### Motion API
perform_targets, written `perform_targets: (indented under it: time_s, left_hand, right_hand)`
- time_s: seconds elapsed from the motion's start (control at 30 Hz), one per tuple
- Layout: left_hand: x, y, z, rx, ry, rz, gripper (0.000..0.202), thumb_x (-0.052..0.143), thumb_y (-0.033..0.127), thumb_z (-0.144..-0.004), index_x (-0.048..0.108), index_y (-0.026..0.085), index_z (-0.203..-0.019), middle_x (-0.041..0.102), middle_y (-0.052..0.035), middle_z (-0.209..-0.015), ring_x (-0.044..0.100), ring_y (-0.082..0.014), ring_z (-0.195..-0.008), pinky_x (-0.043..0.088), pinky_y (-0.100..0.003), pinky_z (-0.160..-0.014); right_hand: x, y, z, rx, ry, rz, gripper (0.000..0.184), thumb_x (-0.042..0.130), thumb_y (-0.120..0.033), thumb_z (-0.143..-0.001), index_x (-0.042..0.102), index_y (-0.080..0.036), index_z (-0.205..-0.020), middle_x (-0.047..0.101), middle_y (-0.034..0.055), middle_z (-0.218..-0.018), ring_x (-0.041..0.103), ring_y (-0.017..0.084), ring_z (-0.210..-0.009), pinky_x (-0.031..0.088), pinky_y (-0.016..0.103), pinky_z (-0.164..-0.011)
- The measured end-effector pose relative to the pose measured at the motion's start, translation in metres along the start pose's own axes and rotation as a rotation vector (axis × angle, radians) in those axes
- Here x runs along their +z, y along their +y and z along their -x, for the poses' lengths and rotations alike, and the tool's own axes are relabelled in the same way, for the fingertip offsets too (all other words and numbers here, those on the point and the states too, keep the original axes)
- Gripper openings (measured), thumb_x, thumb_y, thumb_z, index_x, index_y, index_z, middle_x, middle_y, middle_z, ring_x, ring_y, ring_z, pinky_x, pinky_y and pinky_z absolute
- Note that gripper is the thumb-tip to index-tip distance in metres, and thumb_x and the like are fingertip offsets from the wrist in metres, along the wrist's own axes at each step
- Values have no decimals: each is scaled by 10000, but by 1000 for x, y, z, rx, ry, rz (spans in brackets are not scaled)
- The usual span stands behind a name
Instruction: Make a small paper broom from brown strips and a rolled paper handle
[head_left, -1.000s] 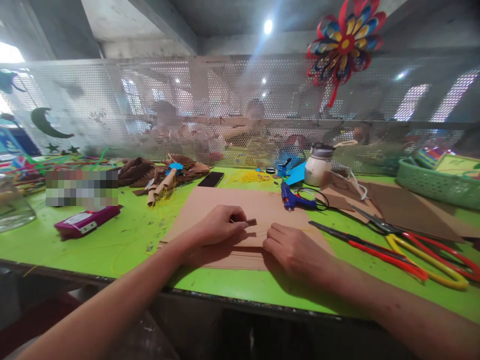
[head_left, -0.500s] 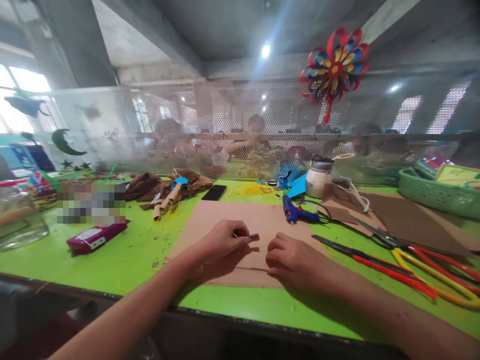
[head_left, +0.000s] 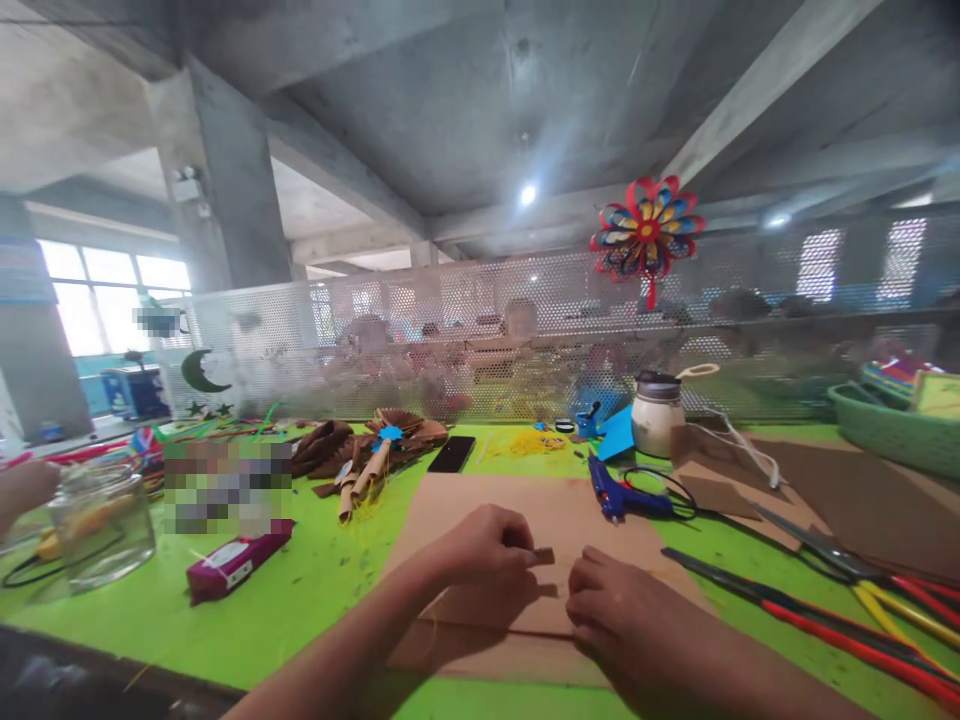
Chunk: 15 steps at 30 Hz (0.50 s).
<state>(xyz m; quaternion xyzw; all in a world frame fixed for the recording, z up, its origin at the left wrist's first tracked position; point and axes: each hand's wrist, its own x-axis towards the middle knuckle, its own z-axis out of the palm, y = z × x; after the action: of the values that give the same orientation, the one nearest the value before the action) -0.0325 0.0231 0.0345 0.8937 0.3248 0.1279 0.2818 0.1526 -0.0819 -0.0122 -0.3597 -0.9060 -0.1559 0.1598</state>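
My left hand (head_left: 491,548) pinches a small piece of brown card (head_left: 544,555) between thumb and fingertips, a little above a sheet of brown kraft paper (head_left: 480,495). To its right, my right hand (head_left: 611,605) is closed, fingers curled over the same sheet; whatever they hold, if anything, is hidden. A gap lies between the two hands. Beyond my right hand is a blue glue gun (head_left: 619,492), lying on its side at the sheet's upper right corner. A dark phone (head_left: 451,454) lies behind the sheet.
Large scissors (head_left: 810,620) lie at right beside brown card (head_left: 840,495). A white-filled jar (head_left: 658,415) and green basket (head_left: 892,430) stand behind. At left are a purple box (head_left: 240,560), brown paper pieces (head_left: 375,455), a glass jar (head_left: 101,530) and another person's hand (head_left: 26,495).
The view has tilted upward and shifted left, so the table sits lower in the picture. Another person's hand now shows at the left edge. My hands keep nearly the same pose.
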Motion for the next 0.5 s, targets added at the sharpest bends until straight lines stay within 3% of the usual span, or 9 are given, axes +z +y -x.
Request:
perform_targets:
  time_s: [0.23, 0.5]
  left_hand:
    - [3, 1, 0, -19, 12, -49, 240, 542, 324, -667, 656, 146, -782, 610, -2, -673, 484, -118, -611, 345, -209, -528]
    - [8, -6, 2, -72, 47, 54, 233, 525, 278, -637, 644, 139, -781, 633, -27, -702, 527, -137, -623, 383, -221, -546]
  right_hand:
    - [-10, -17, -5, 152, 6, 97, 115, 564, -52, -723, 604, -153, -687, 610, 52, -719, 491, 167, -710, 338, 283, -591]
    - [0, -17, -4, 135, 37, 171, 102, 532, -58, -757, 591, -133, -723, 605, 76, -728, 471, 181, -669, 319, 311, -569]
